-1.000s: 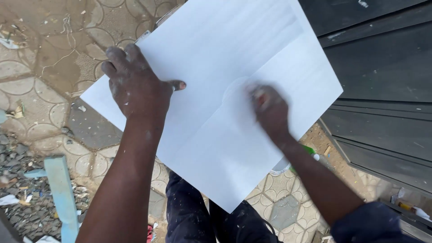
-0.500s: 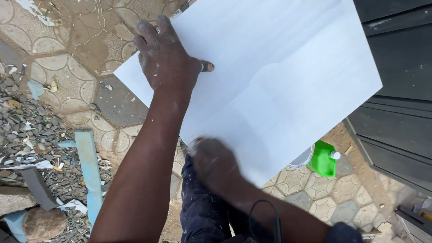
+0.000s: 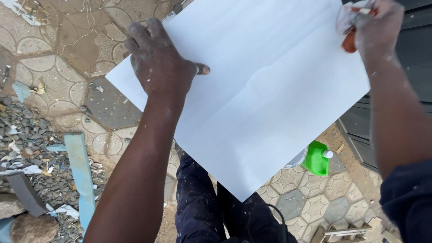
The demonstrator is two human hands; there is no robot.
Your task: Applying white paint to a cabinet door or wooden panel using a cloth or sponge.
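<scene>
A large white board point(image 3: 265, 99) lies flat in front of me, tilted like a diamond. My left hand point(image 3: 157, 60) rests palm down on its left corner, fingers spread, thumb lying on the white face. Dust and white specks cover that hand. My right hand point(image 3: 373, 27) is at the board's far right corner, closed on a crumpled white cloth point(image 3: 348, 15) with something reddish-orange under it. My dark, paint-spotted trousers point(image 3: 207, 211) show below the board's near corner.
Patterned paving stones point(image 3: 67, 90) lie below. A green plastic bottle point(image 3: 317, 158) with a white cap sits on the ground beside a round tin. Pale blue wood strips point(image 3: 81, 175) and rubble are at left. A dark metal shutter point(image 3: 405, 103) stands at right.
My right hand has swept from the board's near edge up to its far right corner with the cloth. My left hand has stayed pressed on the left corner.
</scene>
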